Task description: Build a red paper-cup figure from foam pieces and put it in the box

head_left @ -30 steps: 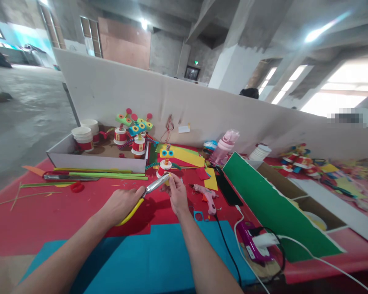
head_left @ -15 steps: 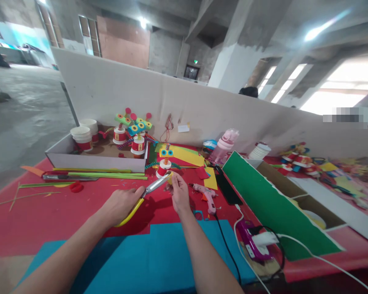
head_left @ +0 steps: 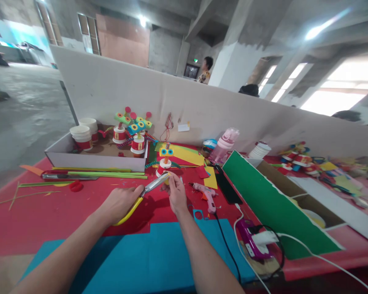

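My left hand (head_left: 121, 203) is wrapped round the yellow handles of a pair of scissors (head_left: 155, 185), whose metal blades point up and to the right. A small yellow paper piece (head_left: 167, 180) is pinched in the fingertips of my right hand (head_left: 177, 194), right at the blade tips. The fingers partly cover it, so its outline is hard to make out. Just beyond the blades stands a paper-cup figure (head_left: 164, 166) with a yellow head, blue eyes and green coiled arms.
A box (head_left: 99, 162) at the left holds cups and finished figures. A pink glue gun (head_left: 206, 196) lies right of my hands, beside a black phone (head_left: 228, 188). Further right are a green divided box (head_left: 276, 210) and a purple power strip (head_left: 253, 243). Blue sheets (head_left: 135, 261) lie in front.
My right hand has shifted slightly left and turned a little with the yellow paper piece. The scissors hold nearly the same place. A person has appeared behind the partition.
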The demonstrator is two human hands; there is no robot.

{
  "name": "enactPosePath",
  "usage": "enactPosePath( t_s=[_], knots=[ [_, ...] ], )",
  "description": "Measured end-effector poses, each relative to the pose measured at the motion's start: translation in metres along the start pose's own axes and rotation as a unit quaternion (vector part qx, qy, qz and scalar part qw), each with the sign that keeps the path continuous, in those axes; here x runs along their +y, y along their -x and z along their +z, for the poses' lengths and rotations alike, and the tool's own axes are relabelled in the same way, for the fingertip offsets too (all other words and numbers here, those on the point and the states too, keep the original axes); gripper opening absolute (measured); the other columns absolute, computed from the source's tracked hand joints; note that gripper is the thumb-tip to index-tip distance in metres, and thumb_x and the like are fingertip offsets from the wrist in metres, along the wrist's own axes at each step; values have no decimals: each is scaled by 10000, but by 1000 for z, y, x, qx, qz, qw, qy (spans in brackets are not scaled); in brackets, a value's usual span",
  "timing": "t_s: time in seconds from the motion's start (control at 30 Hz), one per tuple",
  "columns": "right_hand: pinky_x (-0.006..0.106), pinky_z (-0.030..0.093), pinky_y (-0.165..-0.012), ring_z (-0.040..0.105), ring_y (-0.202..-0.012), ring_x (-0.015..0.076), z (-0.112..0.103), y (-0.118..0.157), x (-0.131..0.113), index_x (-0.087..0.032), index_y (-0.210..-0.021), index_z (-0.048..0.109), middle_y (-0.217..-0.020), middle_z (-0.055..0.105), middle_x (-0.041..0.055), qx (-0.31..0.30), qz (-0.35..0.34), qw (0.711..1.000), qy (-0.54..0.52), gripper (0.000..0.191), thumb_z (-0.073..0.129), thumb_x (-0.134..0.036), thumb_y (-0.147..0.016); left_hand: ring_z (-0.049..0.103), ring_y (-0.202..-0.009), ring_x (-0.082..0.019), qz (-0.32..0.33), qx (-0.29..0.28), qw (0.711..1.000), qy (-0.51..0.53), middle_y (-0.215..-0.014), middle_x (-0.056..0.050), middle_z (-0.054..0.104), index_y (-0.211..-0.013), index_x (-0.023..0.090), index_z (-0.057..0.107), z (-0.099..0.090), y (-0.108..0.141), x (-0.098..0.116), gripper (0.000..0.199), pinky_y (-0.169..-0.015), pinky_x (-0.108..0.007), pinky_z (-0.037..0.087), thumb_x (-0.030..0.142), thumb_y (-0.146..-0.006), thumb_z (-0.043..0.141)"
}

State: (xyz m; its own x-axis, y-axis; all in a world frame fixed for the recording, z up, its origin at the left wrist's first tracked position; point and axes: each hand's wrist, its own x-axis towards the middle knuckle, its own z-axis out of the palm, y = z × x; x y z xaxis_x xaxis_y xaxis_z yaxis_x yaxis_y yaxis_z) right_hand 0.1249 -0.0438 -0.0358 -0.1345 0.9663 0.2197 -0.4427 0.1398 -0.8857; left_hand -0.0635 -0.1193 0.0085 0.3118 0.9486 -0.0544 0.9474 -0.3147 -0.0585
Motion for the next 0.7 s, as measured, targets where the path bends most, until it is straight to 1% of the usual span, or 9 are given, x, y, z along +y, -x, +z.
enactPosePath(
  t_s=[0.17,0.4,0.57,0.7],
  knots=[
    [235,494,-560,520,-571,99,3,1,0,-226,-1043,689,-730,610,-17,8,1,1000,-2,358,646,-497,-814,668,-750,-269,-2,-7,1000,-5,-853,-107,683,-1088,191,469,-4,0,2,212,-606,-308,432,213,-947,313],
    [229,500,-568,536,-585,96,1,2,3,-218,-1063,673,-732,599,-21,27,-23,999,28,332,614,-468,-853,673,-728,-243,-15,-14,1000,-18,-806,-97,680,-1105,176,481,-3,-1,6,220,-622,-289,444,193,-947,329],
    [231,506,-573,547,-588,97,1,2,3,-213,-1057,667,-730,604,-22,31,-37,998,27,313,597,-455,-871,680,-730,-257,-15,-22,1000,-16,-801,-86,674,-1115,168,470,-4,1,9,225,-609,-296,448,178,-935,335],
    [234,512,-584,561,-592,98,1,1,4,-214,-1081,663,-772,624,-13,43,-41,998,26,326,601,-453,-868,675,-700,-268,-9,-23,1000,-11,-760,-72,660,-1101,173,457,-3,1,11,207,-588,-299,440,188,-932,340]
  ],
)
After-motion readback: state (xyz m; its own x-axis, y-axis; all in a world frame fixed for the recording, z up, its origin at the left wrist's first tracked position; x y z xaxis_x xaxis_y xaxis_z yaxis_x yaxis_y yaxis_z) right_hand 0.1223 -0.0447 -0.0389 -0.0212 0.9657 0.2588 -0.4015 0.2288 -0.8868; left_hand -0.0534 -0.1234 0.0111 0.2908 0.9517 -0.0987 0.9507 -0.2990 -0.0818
